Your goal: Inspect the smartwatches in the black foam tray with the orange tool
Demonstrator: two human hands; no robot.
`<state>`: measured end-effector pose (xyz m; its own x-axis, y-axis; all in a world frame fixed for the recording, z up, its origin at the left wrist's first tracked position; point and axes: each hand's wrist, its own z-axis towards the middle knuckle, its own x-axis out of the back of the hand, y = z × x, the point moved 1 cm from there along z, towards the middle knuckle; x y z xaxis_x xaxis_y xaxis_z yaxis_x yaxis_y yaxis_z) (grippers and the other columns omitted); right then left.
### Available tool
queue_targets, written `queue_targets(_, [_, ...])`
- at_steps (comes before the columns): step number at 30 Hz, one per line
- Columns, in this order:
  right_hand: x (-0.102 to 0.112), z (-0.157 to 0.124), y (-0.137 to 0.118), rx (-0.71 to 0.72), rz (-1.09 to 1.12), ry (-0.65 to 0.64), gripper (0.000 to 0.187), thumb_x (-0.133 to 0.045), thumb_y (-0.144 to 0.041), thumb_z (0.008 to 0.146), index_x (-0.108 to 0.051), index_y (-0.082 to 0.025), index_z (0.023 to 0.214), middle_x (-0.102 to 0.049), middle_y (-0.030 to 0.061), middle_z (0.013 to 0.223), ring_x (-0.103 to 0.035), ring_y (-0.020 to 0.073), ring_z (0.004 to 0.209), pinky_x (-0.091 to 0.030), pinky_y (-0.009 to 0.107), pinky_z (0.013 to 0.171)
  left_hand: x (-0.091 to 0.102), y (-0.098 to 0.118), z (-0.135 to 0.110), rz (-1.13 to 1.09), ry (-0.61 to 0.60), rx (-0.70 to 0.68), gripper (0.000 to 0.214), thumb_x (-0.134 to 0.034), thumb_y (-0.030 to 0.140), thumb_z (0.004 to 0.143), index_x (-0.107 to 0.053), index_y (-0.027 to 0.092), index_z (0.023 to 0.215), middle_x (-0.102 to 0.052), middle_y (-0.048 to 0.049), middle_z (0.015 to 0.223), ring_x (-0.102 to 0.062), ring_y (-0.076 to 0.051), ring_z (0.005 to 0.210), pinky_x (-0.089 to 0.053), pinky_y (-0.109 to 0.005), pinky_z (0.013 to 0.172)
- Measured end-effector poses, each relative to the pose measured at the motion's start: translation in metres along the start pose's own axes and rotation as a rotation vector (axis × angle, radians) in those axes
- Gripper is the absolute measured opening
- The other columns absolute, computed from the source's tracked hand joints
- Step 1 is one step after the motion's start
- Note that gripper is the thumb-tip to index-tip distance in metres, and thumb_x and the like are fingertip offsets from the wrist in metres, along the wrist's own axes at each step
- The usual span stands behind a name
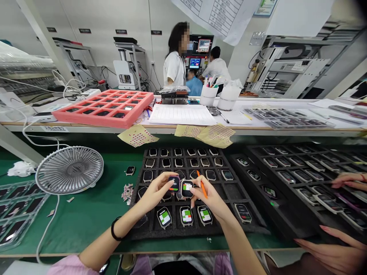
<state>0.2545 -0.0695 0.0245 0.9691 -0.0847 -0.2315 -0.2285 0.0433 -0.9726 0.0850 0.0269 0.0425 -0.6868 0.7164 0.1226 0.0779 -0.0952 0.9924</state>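
Observation:
Over a black foam tray [229, 191] I hold two smartwatch bodies side by side. My left hand [156, 192] pinches a purple-edged smartwatch [174, 184] with a lit screen. In my right hand [212, 196] is a silver smartwatch [187, 188] showing a white, green and red screen; an orange stick [202, 185] also sits between those fingers. Below them in the tray's front row, several watches are lit with green and white patterns, among them one watch [186, 216] in the middle. Watches in the back rows have dark screens. Some cells are partly hidden by my hands.
A white fan [71, 170] stands left, near clear plastic trays [20, 210] and paper scraps [127, 193]. On the right, another person's hands [335, 244] are at a second foam tray [289, 164]. A pink foam tray [132, 114] rests on the shelf above.

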Motion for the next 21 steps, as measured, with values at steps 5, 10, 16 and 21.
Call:
queue_targets(5, [0.0003, -0.0003, 0.0011, 0.008, 0.022, -0.013, 0.033, -0.063, -0.034, 0.083, -0.032, -0.023, 0.076, -0.052, -0.0040, 0.088, -0.061, 0.0093, 0.060, -0.052, 0.023, 0.048, 0.0014, -0.0035, -0.0008, 0.014, 0.011, 0.033, 0.040, -0.046, 0.049, 0.088, -0.057, 0.021, 0.114, -0.057, -0.0006, 0.083, -0.036, -0.007, 0.053, -0.028, -0.019, 0.044])
queue_targets(10, [-0.0011, 0.0007, 0.0015, 0.009, 0.041, 0.032, 0.033, -0.062, -0.038, 0.083, -0.033, -0.023, 0.075, -0.053, -0.0040, 0.087, -0.056, 0.0069, 0.051, -0.052, 0.024, 0.045, 0.0015, -0.0050, -0.0008, 0.013, 0.013, 0.030, 0.042, -0.047, 0.051, 0.087, -0.058, 0.021, 0.113, -0.056, -0.0011, 0.083, -0.035, -0.008, 0.054, -0.026, -0.019, 0.044])
queue_targets(16, [-0.0017, 0.0002, 0.0011, 0.005, 0.032, 0.048, 0.035, -0.064, -0.037, 0.082, -0.033, -0.023, 0.075, -0.052, -0.0041, 0.084, -0.057, 0.0080, 0.054, -0.052, 0.023, 0.045, 0.0018, -0.0017, -0.0020, 0.027, 0.015, 0.034, 0.044, -0.047, 0.053, 0.086, -0.058, 0.020, 0.113, -0.053, 0.0001, 0.079, -0.034, -0.007, 0.051, -0.026, -0.019, 0.043])
queue_targets(21, [-0.0024, -0.0004, 0.0008, -0.010, 0.101, 0.047, 0.034, -0.063, -0.041, 0.082, -0.035, -0.023, 0.075, -0.052, -0.0042, 0.080, -0.060, 0.0108, 0.058, -0.052, 0.024, 0.045, 0.0041, 0.0033, -0.0043, 0.009, 0.018, 0.041, 0.046, -0.048, 0.055, 0.084, -0.058, 0.020, 0.112, -0.051, 0.0018, 0.072, -0.034, -0.006, 0.047, -0.028, -0.020, 0.043])
